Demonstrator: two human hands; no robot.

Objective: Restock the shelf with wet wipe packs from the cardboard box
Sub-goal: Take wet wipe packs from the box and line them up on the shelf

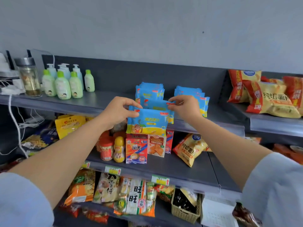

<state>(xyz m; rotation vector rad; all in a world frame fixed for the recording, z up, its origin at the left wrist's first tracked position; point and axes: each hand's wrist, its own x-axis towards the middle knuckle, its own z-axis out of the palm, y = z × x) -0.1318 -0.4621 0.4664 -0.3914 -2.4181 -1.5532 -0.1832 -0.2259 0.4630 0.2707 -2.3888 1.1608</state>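
Backed by a pale blue-grey wall [147, 30], with a dark grey metal shelf [91, 99] in stacked tiers across the view. On the top tier near centre, two rows of blue-and-yellow plastic wet wipe packs standing on edge: left row [150, 90] at 12 o'clock, right row [190, 93] just beside it at 1 o'clock. Held up before the left row, at the top tier's front lip, a front wet wipe pack [147, 122], upright, printed face toward the camera, lower edge hanging below the lip and covering the tops of red and orange cardboard snack boxes [136, 149] on the tier beneath. Left hand [121, 110] at 9 o'clock of that pack, fingers [131, 102] curled and closed with the thumb on its top left corner. Tucked close behind and slightly higher, a second wet wipe pack [155, 104]. Right hand [185, 107] at 3 o'clock, fingers [178, 99] pinched tight with the thumb on the second pack's top right corner, at its small red label. Farther along the top tier at 10 o'clock, pale green plastic lotion bottles [63, 86] with a clear glass tumbler [30, 77] beside them; at 2 o'clock, yellow-and-red crisp bags [270, 99] lying in a heap. Light blue sleeves [21, 197] at both lower corners.
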